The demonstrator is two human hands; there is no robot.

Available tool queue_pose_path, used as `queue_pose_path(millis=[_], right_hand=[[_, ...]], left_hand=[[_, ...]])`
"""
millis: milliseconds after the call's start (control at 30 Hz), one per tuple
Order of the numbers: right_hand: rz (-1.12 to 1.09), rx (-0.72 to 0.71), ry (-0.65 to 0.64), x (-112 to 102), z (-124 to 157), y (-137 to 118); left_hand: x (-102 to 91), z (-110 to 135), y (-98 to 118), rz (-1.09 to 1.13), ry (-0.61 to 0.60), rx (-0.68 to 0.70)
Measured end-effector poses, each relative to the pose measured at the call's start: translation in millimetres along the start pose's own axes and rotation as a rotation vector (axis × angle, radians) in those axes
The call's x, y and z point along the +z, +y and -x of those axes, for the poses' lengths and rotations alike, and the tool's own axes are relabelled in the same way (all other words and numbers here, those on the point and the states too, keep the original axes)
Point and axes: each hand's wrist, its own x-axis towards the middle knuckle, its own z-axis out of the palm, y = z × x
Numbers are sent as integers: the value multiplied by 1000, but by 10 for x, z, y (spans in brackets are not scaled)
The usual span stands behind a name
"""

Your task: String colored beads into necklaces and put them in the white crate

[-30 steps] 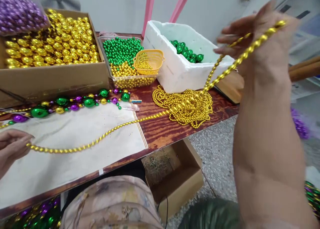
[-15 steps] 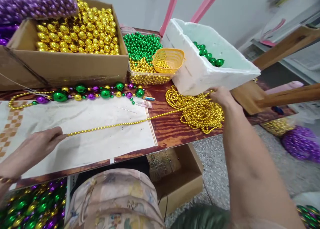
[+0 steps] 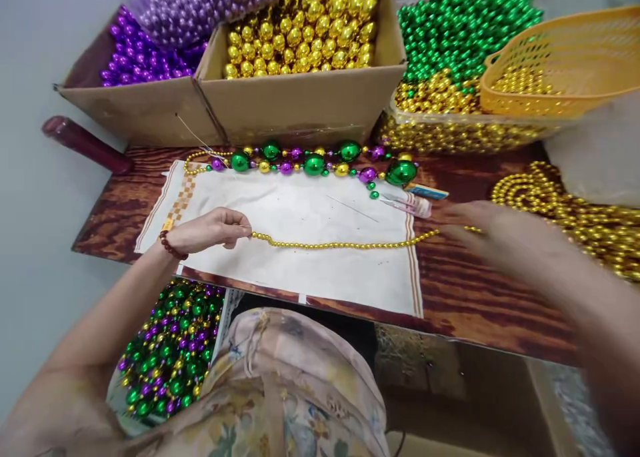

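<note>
A gold bead string (image 3: 340,246) runs, sagging slightly, across the white cloth (image 3: 300,277). My left hand (image 3: 220,229) pinches its left end over the cloth. Around the right end of the string is my right hand (image 3: 505,234), smeared by motion, with gold beads showing between its fingers. A pile of gold bead strings (image 3: 590,224) lies beyond that hand. Behind the bead string, a necklace of large green, purple and gold beads (image 3: 314,164) is laid out along the cloth's far edge. A thin needle (image 3: 353,208) rests on the cloth, near a pink-and-clear tool (image 3: 407,204).
Along the back stand a cardboard box (image 3: 300,104) of gold and purple beads, a clear tub (image 3: 465,134) of green and gold beads, and an orange basket (image 3: 565,100). A white foam box (image 3: 595,150) is at right. Finished-looking mixed beads (image 3: 170,350) fill a container below the table's left.
The view has swung left. My right hand has moved away from the gold pile toward the cloth, and the bead string between my hands now hangs slacker.
</note>
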Motion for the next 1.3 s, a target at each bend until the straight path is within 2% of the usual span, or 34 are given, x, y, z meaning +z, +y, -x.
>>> queue_pose_path(millis=[67, 133, 200, 267, 367, 467, 567, 633, 800, 1000, 1167, 1300], right_hand=[[-218, -266, -173, 352, -76, -722], [-373, -453, -269, 698, -176, -1362], [-451, -516, -315, 978, -272, -1800], [-516, -498, -376, 1138, -333, -2000], [-601, -414, -359, 1110, -319, -1942], [-568, -385, -205, 874, -184, -1685], [-431, -420, -100, 678, 49, -1498], [-381, -459, -91, 665, 245, -1493], [-279, -467, -174, 989, 693, -1760], [-220, -399, -79, 1340, 858, -2062], [-126, -366, 25, 1462, 876, -2126], [-165, -367, 18, 1514, 935, -2057]], left_hand=[[41, 36, 80, -16, 8, 20], [53, 97, 149, -40, 45, 62], [17, 186, 180, -58, 98, 103], [-69, 291, 157, -79, 165, 131], [-242, 434, 33, -146, 302, 151], [-389, 518, -177, -191, 410, 147], [-448, 566, -448, -181, 417, 121], [-439, 613, -654, -168, 399, 90], [-353, 863, -1222, -245, 399, -12], [-290, 1120, -1755, -385, 567, -32], [-288, 1115, -1909, -467, 621, -1], [-285, 1101, -1901, -500, 606, 16]])
